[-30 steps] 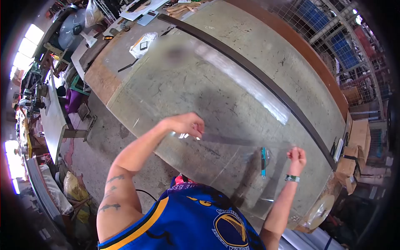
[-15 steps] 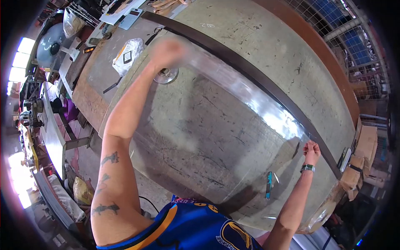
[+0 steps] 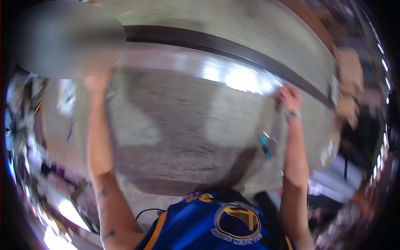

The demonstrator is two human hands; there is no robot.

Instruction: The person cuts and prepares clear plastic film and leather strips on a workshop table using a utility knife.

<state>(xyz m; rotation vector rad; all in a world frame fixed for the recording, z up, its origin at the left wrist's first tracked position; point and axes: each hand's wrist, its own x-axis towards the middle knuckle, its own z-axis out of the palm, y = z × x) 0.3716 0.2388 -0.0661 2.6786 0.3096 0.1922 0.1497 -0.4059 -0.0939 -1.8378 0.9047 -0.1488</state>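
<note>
A shiny, clear-looking strip (image 3: 183,62) lies across the workbench (image 3: 175,121) along a long dark bar (image 3: 233,51). My right hand (image 3: 290,99) is closed at the strip's right end, fingers pinched on its edge. At the left, my left hand (image 3: 99,79) reaches toward the other end; a grey blur hides its fingers, so its grip does not show. A teal cutter (image 3: 265,146) lies on the bench, left of my right forearm.
Brown cardboard (image 3: 349,71) stands beyond the bench's right end. At the left is a blurred whitish bag (image 3: 66,98). A black cable (image 3: 148,210) curves below the near edge. Motion smears the outer surroundings.
The camera view has turned, and bench, strip and cutter sit differently in it. My left hand shows farther left, now largely hidden by blur. My right hand remains at the strip's right end.
</note>
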